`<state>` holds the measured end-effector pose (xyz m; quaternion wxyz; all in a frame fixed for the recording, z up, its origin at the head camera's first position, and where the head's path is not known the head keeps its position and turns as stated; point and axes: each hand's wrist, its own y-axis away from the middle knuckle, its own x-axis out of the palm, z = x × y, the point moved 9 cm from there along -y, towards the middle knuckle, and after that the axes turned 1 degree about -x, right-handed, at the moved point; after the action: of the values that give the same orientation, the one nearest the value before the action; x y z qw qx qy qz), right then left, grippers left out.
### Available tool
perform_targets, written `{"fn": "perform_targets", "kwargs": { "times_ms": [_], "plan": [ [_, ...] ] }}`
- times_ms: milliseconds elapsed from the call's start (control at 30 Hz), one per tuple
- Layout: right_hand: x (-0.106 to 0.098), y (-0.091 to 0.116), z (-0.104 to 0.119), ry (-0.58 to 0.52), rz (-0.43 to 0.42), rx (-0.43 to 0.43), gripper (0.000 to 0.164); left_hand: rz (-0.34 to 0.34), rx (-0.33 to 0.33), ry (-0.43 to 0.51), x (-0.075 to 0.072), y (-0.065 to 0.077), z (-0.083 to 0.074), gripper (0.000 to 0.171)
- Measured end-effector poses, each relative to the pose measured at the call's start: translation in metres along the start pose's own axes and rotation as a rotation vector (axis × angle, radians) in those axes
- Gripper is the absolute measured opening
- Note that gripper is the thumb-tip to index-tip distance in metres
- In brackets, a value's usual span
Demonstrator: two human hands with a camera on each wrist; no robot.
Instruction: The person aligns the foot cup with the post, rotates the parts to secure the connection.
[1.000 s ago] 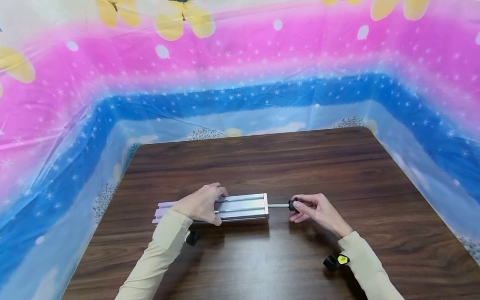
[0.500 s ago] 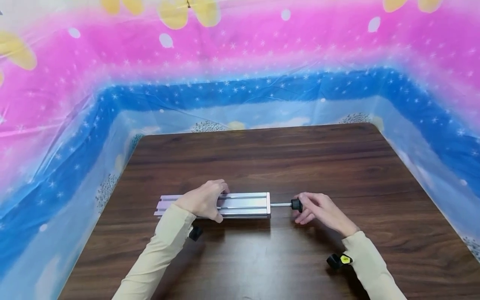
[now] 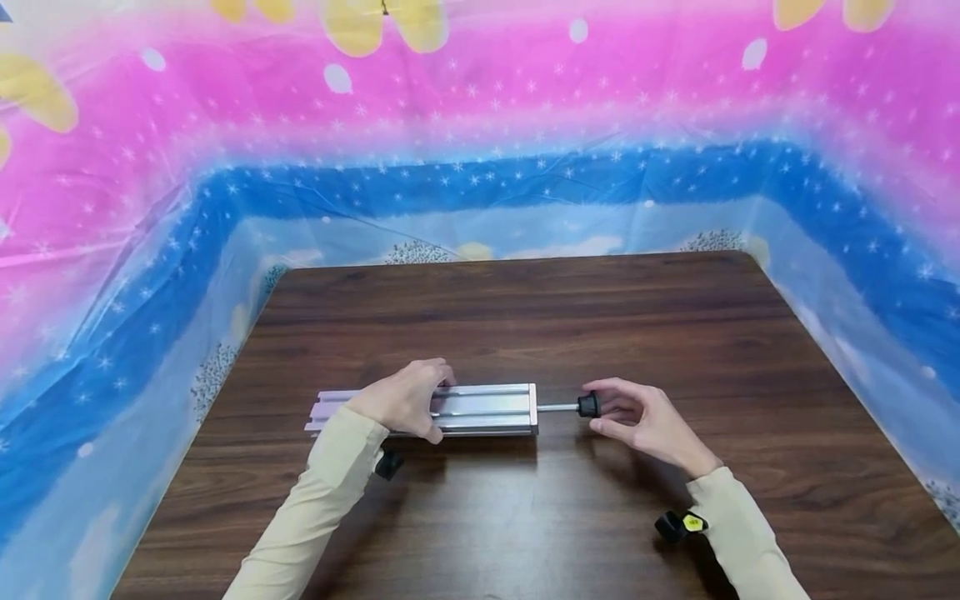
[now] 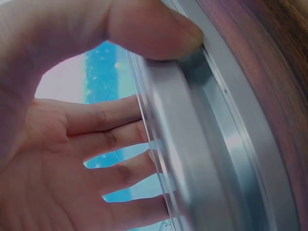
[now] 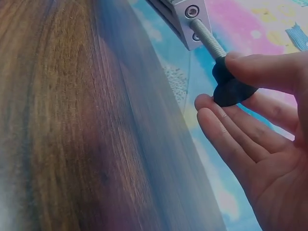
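A silver aluminium profile [image 3: 483,404] with grooves lies lengthwise over the brown table. My left hand [image 3: 405,398] grips it near its middle, thumb on the near side; in the left wrist view the thumb [image 4: 159,36] presses at a groove and the fingers reach the far side. From the profile's right end plate [image 5: 195,29] sticks out a threaded rod ending in a black levelling foot [image 3: 588,405]. My right hand [image 3: 648,425] is curled around this foot, with the thumb [image 5: 255,70] touching it and the index finger partly hidden behind it.
The dark wood table [image 3: 525,325] stretches beyond the profile to its back edge. A pink and blue patterned cloth [image 3: 480,183] hangs around the back and sides. Black wrist cameras [image 3: 670,527] sit under both forearms.
My right fingers have shifted around the black foot, the thumb now lower and the index finger above. My left hand keeps its grip on the profile. The head view has tilted slightly.
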<state>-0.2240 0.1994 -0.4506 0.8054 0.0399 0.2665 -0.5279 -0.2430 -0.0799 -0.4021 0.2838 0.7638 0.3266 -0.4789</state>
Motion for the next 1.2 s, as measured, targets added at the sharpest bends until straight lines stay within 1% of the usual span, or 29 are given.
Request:
{"fn": "perform_targets", "kwargs": {
  "times_ms": [167,300,400,500,667,867,967,1033,1100,1167,1200],
  "plan": [
    [0.002,-0.006,-0.004,0.003,0.002,0.022,0.044,0.002,-0.034,0.016,0.001,0.002,0.007,0.056],
    [0.006,-0.002,-0.012,-0.019,0.014,0.061,0.038,0.015,-0.048,0.044,0.011,0.0,0.011,0.056],
    [0.012,0.002,-0.019,-0.063,0.039,0.088,0.035,0.025,-0.059,0.057,0.018,-0.003,0.014,0.056],
    [0.018,0.002,-0.023,-0.095,0.065,0.095,0.033,0.023,-0.066,0.056,0.021,-0.003,0.016,0.055],
    [0.024,-0.005,-0.023,-0.15,0.087,0.099,0.031,0.003,-0.052,0.053,0.016,-0.002,0.019,0.054],
    [0.027,-0.016,-0.022,-0.209,0.091,0.135,0.041,-0.015,-0.03,0.05,0.01,-0.002,0.023,0.055],
    [0.028,-0.021,-0.023,-0.199,0.101,0.171,0.047,-0.037,-0.023,0.032,0.005,-0.001,0.025,0.055],
    [0.029,-0.023,-0.022,-0.173,0.107,0.179,0.05,-0.05,-0.019,0.022,0.001,0.001,0.027,0.054],
    [0.028,-0.025,-0.021,-0.148,0.102,0.168,0.045,-0.059,-0.015,0.011,-0.002,0.002,0.028,0.054],
    [0.027,-0.026,-0.018,-0.13,0.084,0.137,0.038,-0.069,-0.011,0.004,-0.006,0.003,0.03,0.055],
    [0.027,-0.027,-0.016,-0.126,0.074,0.114,0.038,-0.072,-0.013,0.004,-0.008,0.004,0.031,0.054]
  ]
}}
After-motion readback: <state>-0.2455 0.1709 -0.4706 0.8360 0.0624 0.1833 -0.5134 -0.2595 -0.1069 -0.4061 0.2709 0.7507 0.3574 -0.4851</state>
